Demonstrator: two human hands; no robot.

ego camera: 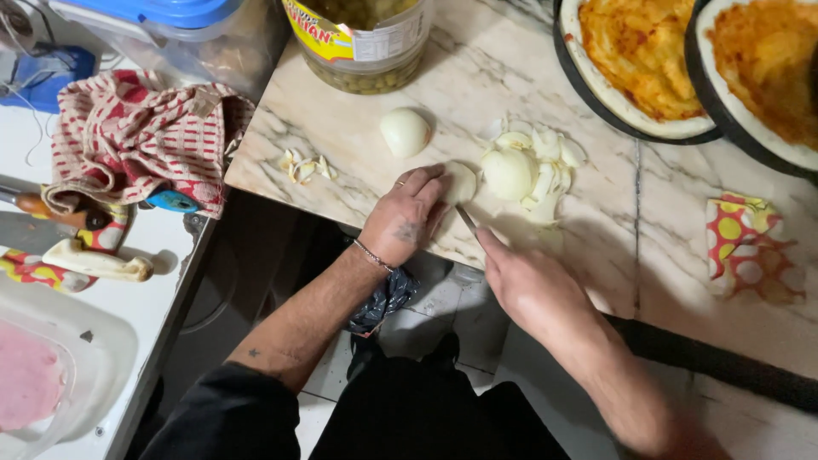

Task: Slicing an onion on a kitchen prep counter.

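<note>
Onion half (461, 181) lies flat on the marble counter (358, 153) near its front edge, and I see my left hand (407, 217) pressing it down with curled fingers. My right hand (524, 281) is clenched around a knife (467, 219), blade meeting the onion, though blur hides the handle. Cut slices (532, 170) pile just beside it, another peeled half (404, 132) sits behind. At the counter's back stands a big clear jar (362, 43) with a yellow-and-red label. A red-checked cloth (136, 136) lies left, two sauced pizza bases (682, 60) right.
</note>
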